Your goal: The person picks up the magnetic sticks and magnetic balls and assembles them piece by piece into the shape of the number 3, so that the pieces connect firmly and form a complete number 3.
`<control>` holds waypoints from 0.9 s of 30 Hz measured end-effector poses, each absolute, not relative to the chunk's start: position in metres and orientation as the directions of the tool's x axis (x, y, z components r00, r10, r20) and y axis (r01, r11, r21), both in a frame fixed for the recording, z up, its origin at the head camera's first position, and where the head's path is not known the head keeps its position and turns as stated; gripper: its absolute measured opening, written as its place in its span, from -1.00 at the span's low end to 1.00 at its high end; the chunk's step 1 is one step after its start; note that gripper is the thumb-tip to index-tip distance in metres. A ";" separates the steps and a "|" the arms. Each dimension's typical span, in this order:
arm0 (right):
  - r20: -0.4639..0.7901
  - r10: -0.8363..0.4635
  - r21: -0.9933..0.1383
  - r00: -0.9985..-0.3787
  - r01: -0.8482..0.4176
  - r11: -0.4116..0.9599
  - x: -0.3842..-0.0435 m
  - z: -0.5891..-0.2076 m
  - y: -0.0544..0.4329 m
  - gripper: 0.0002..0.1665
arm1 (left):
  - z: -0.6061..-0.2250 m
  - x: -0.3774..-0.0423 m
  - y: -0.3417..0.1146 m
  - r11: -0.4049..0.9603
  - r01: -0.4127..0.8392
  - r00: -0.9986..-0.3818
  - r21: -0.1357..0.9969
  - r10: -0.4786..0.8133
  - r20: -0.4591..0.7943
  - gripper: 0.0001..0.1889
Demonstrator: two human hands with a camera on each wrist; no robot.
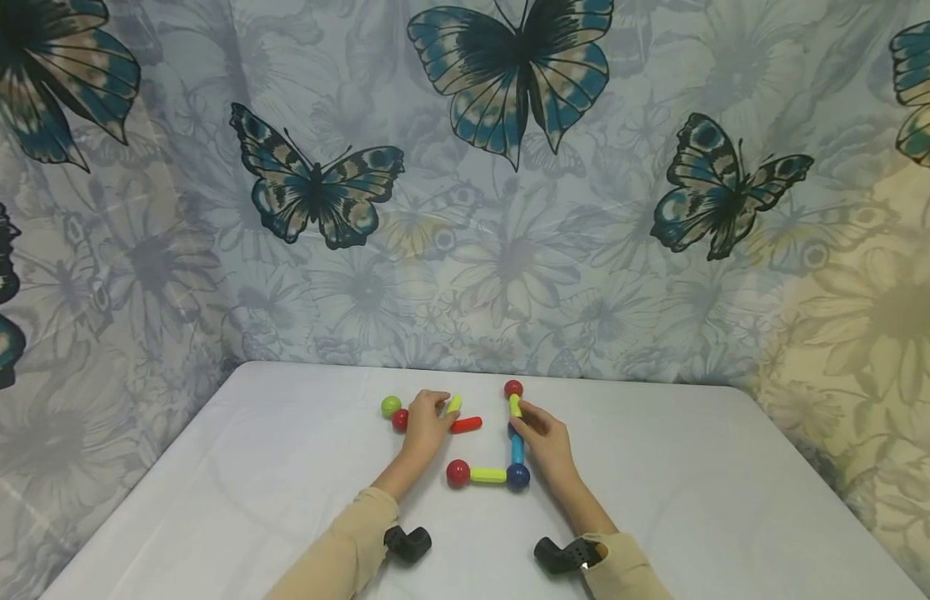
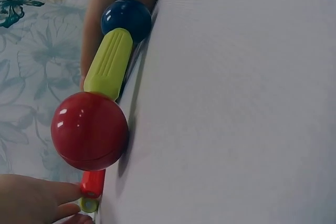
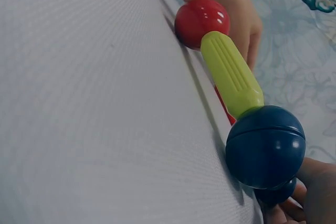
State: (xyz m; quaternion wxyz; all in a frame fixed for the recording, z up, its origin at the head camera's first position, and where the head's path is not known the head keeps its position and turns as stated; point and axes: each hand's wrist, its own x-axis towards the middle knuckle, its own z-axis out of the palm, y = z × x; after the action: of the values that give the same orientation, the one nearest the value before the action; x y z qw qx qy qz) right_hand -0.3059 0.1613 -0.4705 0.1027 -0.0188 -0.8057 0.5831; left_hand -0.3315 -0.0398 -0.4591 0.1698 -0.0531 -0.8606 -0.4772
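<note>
Lime rod (image 1: 515, 406) pinched, R hand (image 1: 547, 440); L hand (image 1: 426, 427) arched nr red rod (image 1: 467, 425).

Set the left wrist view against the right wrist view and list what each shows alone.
Left wrist only: a second yellow-green rod, its end near the left hand.
Right wrist only: a second blue ball, by the right hand.
Both: one yellow-green rod linking a red ball to a blue ball, plus part of a red rod.

Butterfly-patterned backdrop (image 1: 465, 292) behind white table (image 1: 705, 500)
</note>
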 end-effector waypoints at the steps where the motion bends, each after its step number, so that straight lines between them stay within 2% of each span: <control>1: 0.142 0.149 -0.943 -0.978 -0.088 0.320 -0.306 -0.471 0.161 -0.46 | -0.459 -0.332 -0.040 0.540 0.250 -0.939 0.803 -0.068 0.338 -0.67; 7: 0.130 0.149 -0.948 -0.980 -0.079 0.310 -0.305 -0.469 0.161 -0.47 | -0.460 -0.336 -0.039 0.560 0.246 -0.944 0.791 -0.047 0.327 -0.74; 27: 0.147 0.156 -0.939 -0.977 -0.088 0.332 -0.305 -0.470 0.160 -0.45 | -0.453 -0.347 -0.038 0.630 0.210 -0.970 0.748 0.037 0.241 -0.73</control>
State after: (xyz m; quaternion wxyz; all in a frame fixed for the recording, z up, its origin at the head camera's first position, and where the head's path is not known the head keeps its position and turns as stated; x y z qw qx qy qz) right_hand -0.3053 0.1604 -0.4702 0.1056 -0.0208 -0.8093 0.5775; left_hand -0.3470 -0.0383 -0.4530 0.1020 -0.0688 -0.8969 -0.4247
